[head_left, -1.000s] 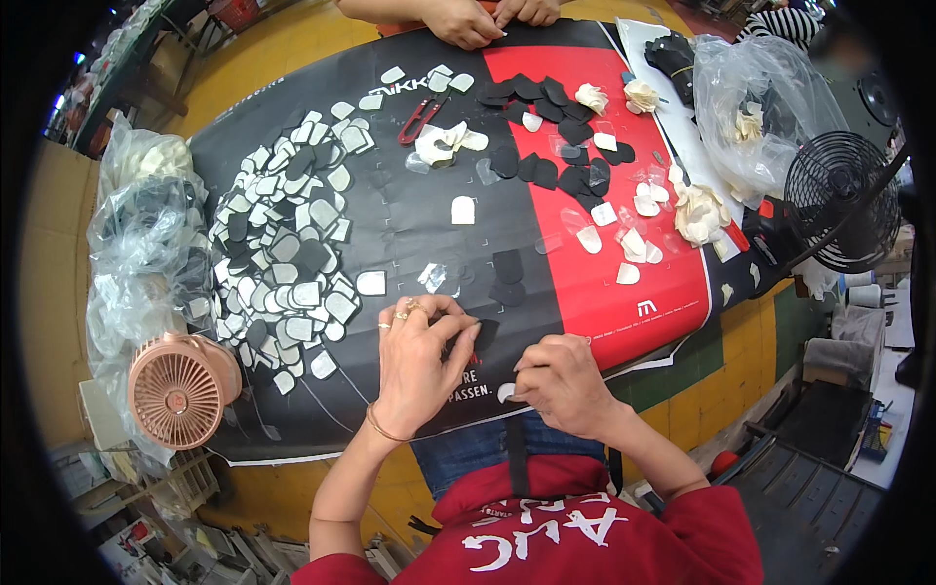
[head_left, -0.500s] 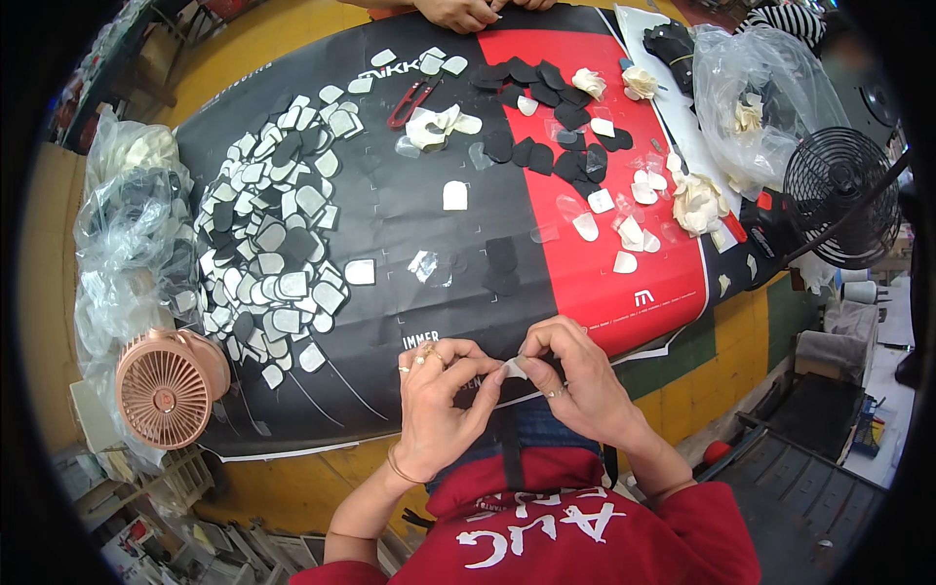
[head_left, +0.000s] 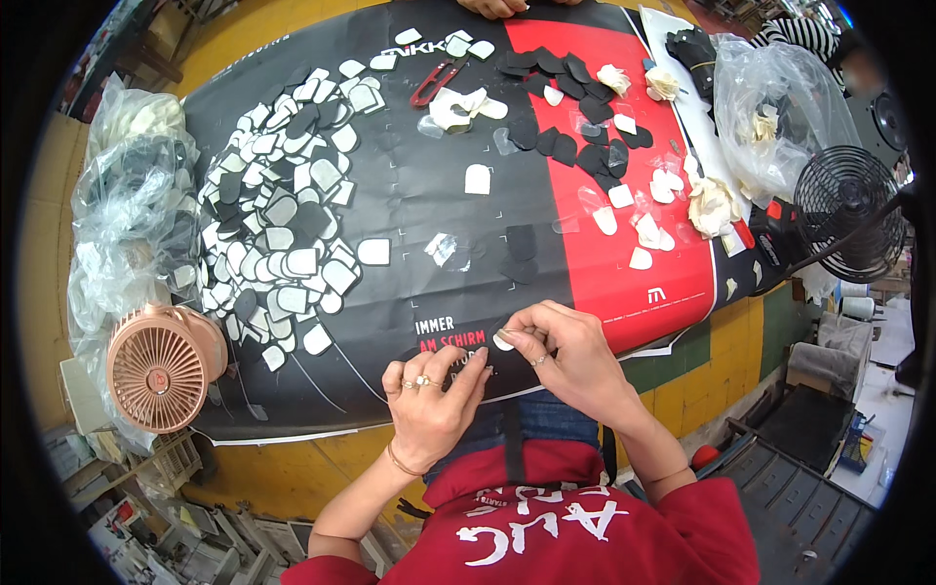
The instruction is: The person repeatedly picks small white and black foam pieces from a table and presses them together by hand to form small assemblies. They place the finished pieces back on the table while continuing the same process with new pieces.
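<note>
A small white piece with a rounded edge [head_left: 502, 340] is pinched between the thumb and fingers of my right hand [head_left: 570, 359], over the near edge of the table mat. Just to its left, my left hand [head_left: 434, 400] has its fingers bent and the thumb near the index fingertip. Whatever sits in that pinch, if anything, is too small to make out. A gap parts the two hands. Beyond them lie a crumpled clear film scrap [head_left: 447, 252], a dark pad [head_left: 519, 255] and a single white pad [head_left: 477, 179].
A large heap of white and black pads [head_left: 283, 219] covers the mat's left side. Red-handled snips [head_left: 438, 82] and black pads [head_left: 564, 148] lie farther back. A pink fan [head_left: 159, 375], a black fan [head_left: 846, 210] and plastic bags [head_left: 132, 214] flank the mat. Another person's hand [head_left: 494, 8] shows at the far edge.
My hands have come apart. The right keeps the white piece and has moved slightly left, while the left has drawn back toward me. The view has shifted a little.
</note>
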